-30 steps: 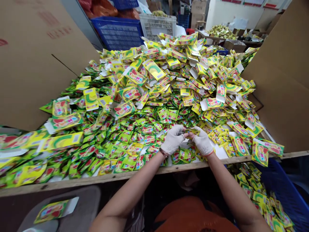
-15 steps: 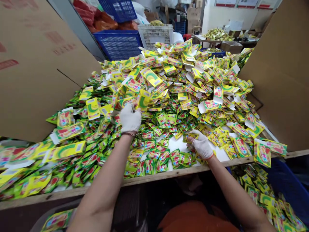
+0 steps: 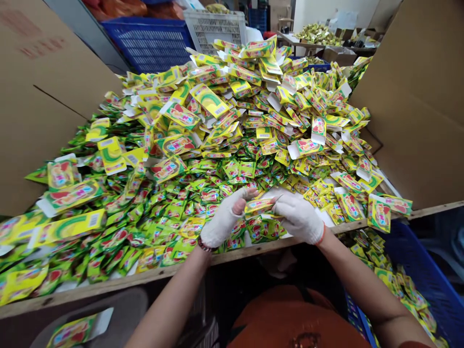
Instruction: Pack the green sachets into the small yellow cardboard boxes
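My left hand [image 3: 222,221] and my right hand [image 3: 300,217], both in white fingerless-tipped gloves, meet over the front of the table. Between them is a small yellow candy box [image 3: 258,207], lying on its side with its long edge toward me. My left fingers and thumb close round its left end. The right fingers are pinched at its right end; whether they also hold a sachet is hidden. Green sachets [image 3: 258,229] lie just below the box, and yellow sachets [image 3: 319,189] lie beyond my right hand.
A large heap of yellow cartons [image 3: 213,104] rises behind. Cardboard walls [image 3: 413,111] flank the table, whose wooden edge [image 3: 250,252] runs along the front. A blue crate [image 3: 416,261] with packets stands below right. One open carton [image 3: 78,331] lies on a stool [image 3: 126,309] at lower left.
My left hand has come from the heap toward the right with a yellow box, and now meets my right hand. The view has shifted a little downward and to the right.
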A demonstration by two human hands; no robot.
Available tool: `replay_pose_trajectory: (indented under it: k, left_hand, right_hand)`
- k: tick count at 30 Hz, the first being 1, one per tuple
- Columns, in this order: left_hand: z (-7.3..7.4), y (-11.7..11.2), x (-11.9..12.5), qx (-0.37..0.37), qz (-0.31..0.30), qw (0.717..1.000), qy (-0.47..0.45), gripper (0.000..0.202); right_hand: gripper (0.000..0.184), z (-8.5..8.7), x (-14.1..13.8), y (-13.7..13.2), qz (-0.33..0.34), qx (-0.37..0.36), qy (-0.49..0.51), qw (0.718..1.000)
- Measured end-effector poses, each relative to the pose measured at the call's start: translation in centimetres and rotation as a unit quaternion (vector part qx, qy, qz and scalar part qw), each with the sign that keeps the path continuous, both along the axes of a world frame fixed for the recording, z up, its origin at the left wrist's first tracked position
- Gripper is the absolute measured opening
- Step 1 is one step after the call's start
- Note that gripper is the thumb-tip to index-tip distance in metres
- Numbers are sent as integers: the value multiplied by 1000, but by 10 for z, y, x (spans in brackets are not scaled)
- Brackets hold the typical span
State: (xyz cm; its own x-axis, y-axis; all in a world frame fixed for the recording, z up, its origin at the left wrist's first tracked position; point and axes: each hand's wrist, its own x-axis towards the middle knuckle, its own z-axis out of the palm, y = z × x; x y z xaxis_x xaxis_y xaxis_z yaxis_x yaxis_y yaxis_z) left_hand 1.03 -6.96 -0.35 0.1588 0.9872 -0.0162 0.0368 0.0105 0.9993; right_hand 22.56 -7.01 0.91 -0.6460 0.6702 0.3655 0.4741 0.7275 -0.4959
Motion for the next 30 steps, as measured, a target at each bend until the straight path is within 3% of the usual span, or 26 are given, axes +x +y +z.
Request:
replay_pose_trajectory:
  k: [1,3,5,7,9,11,13,15,22,26,30]
  left_hand:
    - [9,2,-2,18,-68,993,90,60]
    - [22,5,-4,39,-178,949,257,56]
    - [24,5,-2,39,-203,915,346,53]
    - [19,2,-1,51,-181,909,373,50]
    - [8,-3,2,89,-121,901,408,46]
    - [-4,-10,8,143,-52,874,461,42]
    - [-14,-16,17,191,-5,844,501,42]
    - [-20,-21,27,218,5,829,515,41]
    - [-18,-24,35,246,-6,831,499,30]
    - [-20,-24,34,322,-40,804,499,39]
    - [-21,-22,34,355,-32,778,518,42]
  right_hand:
    - [23,0,1,-2,21,50,-55,997]
    - [21,-5,3,-6,38,122,-111,986]
    - [20,-12,6,-10,35,140,-91,985]
    - [18,-19,12,-13,-8,101,11,995]
    - [14,-23,18,-16,-95,4,161,982]
    - [16,-23,19,-18,-196,-117,293,928]
    - [27,-21,17,-17,-267,-203,356,872]
    - [35,-19,12,-15,-296,-231,360,854]
    - [22,-27,17,-6,-248,-221,207,920]
    - [13,-20,19,-5,-209,-199,95,953]
    - [10,-5,15,-8,-211,-158,28,964]
